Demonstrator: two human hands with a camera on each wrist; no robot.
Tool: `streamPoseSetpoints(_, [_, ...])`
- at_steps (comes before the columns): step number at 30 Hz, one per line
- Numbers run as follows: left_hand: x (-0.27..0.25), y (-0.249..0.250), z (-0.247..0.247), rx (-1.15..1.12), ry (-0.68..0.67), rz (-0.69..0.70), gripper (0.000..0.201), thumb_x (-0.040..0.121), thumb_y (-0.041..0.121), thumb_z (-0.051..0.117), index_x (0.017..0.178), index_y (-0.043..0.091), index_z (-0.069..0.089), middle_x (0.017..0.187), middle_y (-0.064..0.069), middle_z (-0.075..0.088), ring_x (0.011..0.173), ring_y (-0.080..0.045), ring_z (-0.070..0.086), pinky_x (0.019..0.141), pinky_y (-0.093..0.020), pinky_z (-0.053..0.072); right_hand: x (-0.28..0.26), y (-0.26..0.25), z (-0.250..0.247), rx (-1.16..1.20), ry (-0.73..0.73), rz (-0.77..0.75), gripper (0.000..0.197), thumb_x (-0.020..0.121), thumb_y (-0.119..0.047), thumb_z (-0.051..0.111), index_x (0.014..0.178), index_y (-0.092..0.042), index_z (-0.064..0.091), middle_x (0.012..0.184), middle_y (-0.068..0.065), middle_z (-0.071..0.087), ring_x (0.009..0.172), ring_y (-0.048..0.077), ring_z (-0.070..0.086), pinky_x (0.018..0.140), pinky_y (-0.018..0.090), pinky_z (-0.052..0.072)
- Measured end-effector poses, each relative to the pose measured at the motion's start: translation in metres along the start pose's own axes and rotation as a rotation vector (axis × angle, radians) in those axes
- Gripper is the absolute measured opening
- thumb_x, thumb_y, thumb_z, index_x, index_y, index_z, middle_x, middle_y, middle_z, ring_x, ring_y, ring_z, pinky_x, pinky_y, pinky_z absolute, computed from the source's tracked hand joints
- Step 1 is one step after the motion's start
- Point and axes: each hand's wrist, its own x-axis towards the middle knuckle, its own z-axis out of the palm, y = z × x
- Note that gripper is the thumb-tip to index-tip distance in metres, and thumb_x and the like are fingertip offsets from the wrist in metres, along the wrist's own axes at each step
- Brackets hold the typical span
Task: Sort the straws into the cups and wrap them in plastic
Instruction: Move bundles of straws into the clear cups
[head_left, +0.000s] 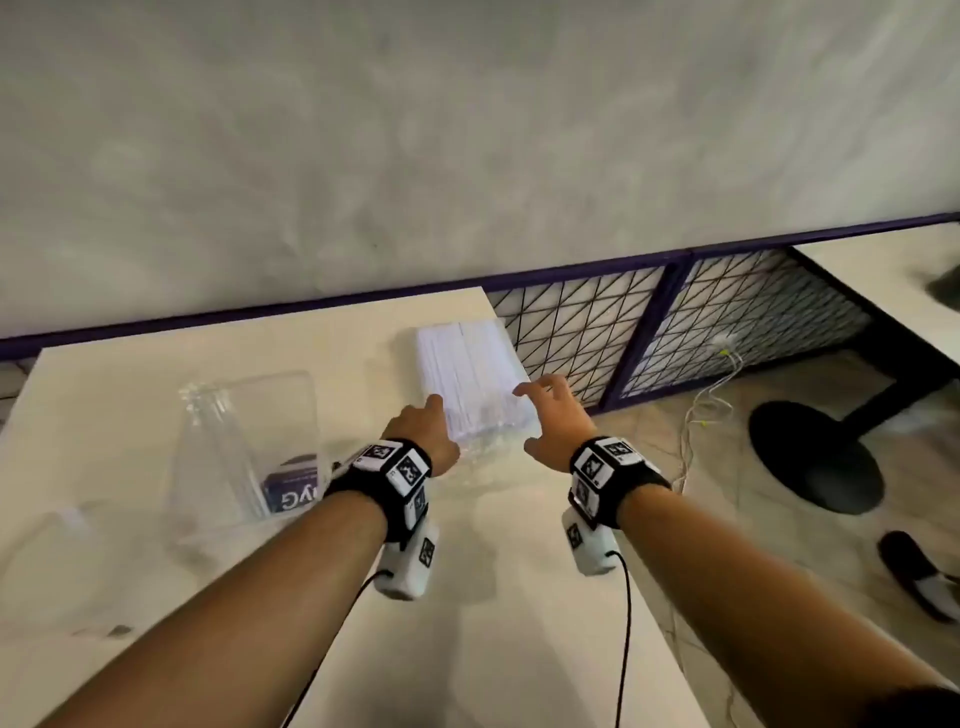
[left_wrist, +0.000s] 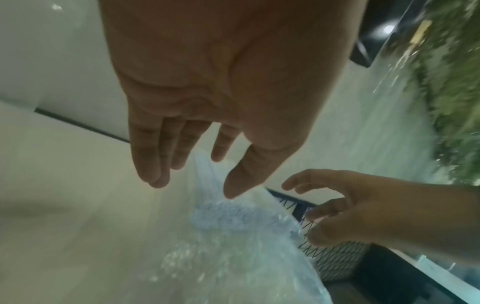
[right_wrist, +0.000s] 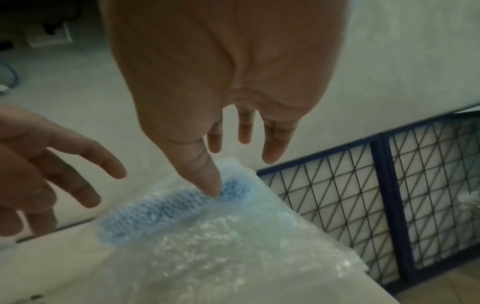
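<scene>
A clear plastic bag of pale blue-white straws (head_left: 467, 379) lies on the cream table (head_left: 156, 374), close to its right edge. My left hand (head_left: 431, 418) hovers at the bag's near left corner with its fingers straight (left_wrist: 192, 185). My right hand (head_left: 540, 415) is spread open at the bag's near right side. In the right wrist view its thumb tip (right_wrist: 214, 191) is at the straws' open ends (right_wrist: 161, 211); I cannot tell if it touches. Neither hand holds anything. A sleeve of clear cups (head_left: 228, 441) lies on the table's left side.
A purple-labelled pack (head_left: 291, 493) lies beside the cups and something clear (head_left: 52, 545) sits at the near left. Right of the table are a black wire-mesh fence (head_left: 675, 322), a white cable (head_left: 701, 415), a black table base (head_left: 815, 457) and a shoe (head_left: 919, 577).
</scene>
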Motion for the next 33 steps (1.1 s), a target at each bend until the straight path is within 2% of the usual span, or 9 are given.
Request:
streamPoseSetpoints(6, [0.011,-0.006,0.018,-0.084,-0.025,-0.036,0.08,0.089,0.019,0.058,0.153,0.026,0.01,0.1,-0.011,0.051,0.092,-0.034,0.058,0.07,-0.034,0.043,0.014,0.005,0.018,0.034,-0.072,0.016,0.087,0.071,-0.005,0.073,0.142,-0.03,0.029,0.151,0.003,0.011,0.1,0.035,0.059,0.084,0.04,0.055])
streamPoseSetpoints(12, [0.013,-0.005,0.016,-0.145,0.059,-0.014,0.085,0.083,0.006,0.065,0.151,0.025,0.017,0.113,-0.016,0.048,0.1,-0.037,0.057,0.074,-0.035,0.043,0.02,0.006,0.012,0.06,0.005,-0.04,0.087,0.069,0.0,0.075,0.139,-0.03,0.034,0.146,0.001,0.021,0.107,0.034,0.056,0.089,0.042,0.055])
streamPoseSetpoints(18, [-0.007,0.004,-0.015,-0.268,0.286,0.131,0.073,0.082,-0.001,0.065,0.145,0.022,0.036,0.111,-0.007,0.046,0.095,-0.028,0.056,0.079,-0.026,0.037,0.014,-0.013,-0.054,0.037,0.284,-0.215,0.063,0.072,-0.009,0.082,0.128,-0.02,0.053,0.131,0.005,0.047,0.108,0.022,0.056,0.1,0.037,0.05])
streamPoseSetpoints(21, [-0.032,0.008,-0.036,-0.342,0.38,0.236,0.059,0.078,0.008,0.073,0.134,0.018,0.055,0.09,0.001,0.055,0.076,-0.014,0.053,0.075,-0.02,0.038,0.002,-0.027,-0.091,0.002,0.382,-0.307,0.05,0.076,-0.015,0.08,0.122,-0.016,0.06,0.122,0.003,0.056,0.106,0.015,0.054,0.1,0.031,0.046])
streamPoseSetpoints(23, [-0.057,0.009,-0.045,-0.379,0.432,0.309,0.044,0.078,0.017,0.076,0.121,0.018,0.065,0.085,0.004,0.053,0.068,-0.003,0.048,0.066,-0.008,0.035,-0.012,-0.036,-0.11,-0.004,0.344,-0.346,0.049,0.076,-0.017,0.081,0.121,-0.016,0.062,0.118,0.003,0.057,0.104,0.012,0.051,0.098,0.027,0.044])
streamPoseSetpoints(25, [-0.082,0.007,-0.049,-0.461,0.459,0.356,0.044,0.075,0.028,0.076,0.117,0.02,0.066,0.093,0.003,0.054,0.074,-0.001,0.051,0.07,-0.004,0.036,-0.032,-0.049,-0.125,0.014,0.259,-0.344,0.051,0.073,-0.019,0.084,0.12,-0.016,0.063,0.11,0.0,0.058,0.097,0.01,0.051,0.091,0.027,0.046])
streamPoseSetpoints(28, [-0.118,-0.002,-0.051,-0.694,0.446,0.401,0.051,0.07,0.033,0.074,0.118,0.026,0.06,0.111,0.006,0.059,0.096,-0.008,0.06,0.088,-0.018,0.047,-0.065,-0.073,-0.14,0.134,0.157,-0.308,0.051,0.071,-0.024,0.087,0.117,-0.019,0.065,0.103,-0.006,0.06,0.091,0.013,0.058,0.085,0.028,0.052])
streamPoseSetpoints(31, [-0.149,-0.015,-0.053,-0.886,0.371,0.422,0.054,0.072,0.023,0.087,0.112,0.035,0.053,0.104,0.016,0.066,0.095,0.002,0.063,0.078,-0.011,0.05,-0.094,-0.1,-0.14,0.342,0.092,-0.295,0.05,0.068,-0.024,0.089,0.111,-0.026,0.064,0.103,-0.005,0.066,0.089,0.019,0.067,0.084,0.031,0.056])
streamPoseSetpoints(33, [-0.164,-0.025,-0.054,-0.958,0.382,0.409,0.054,0.073,0.022,0.086,0.112,0.032,0.052,0.1,0.017,0.067,0.092,0.003,0.064,0.079,-0.015,0.053,-0.11,-0.121,-0.131,0.452,0.144,-0.286,0.057,0.067,-0.025,0.09,0.116,-0.027,0.06,0.111,-0.004,0.064,0.085,0.02,0.069,0.082,0.035,0.059])
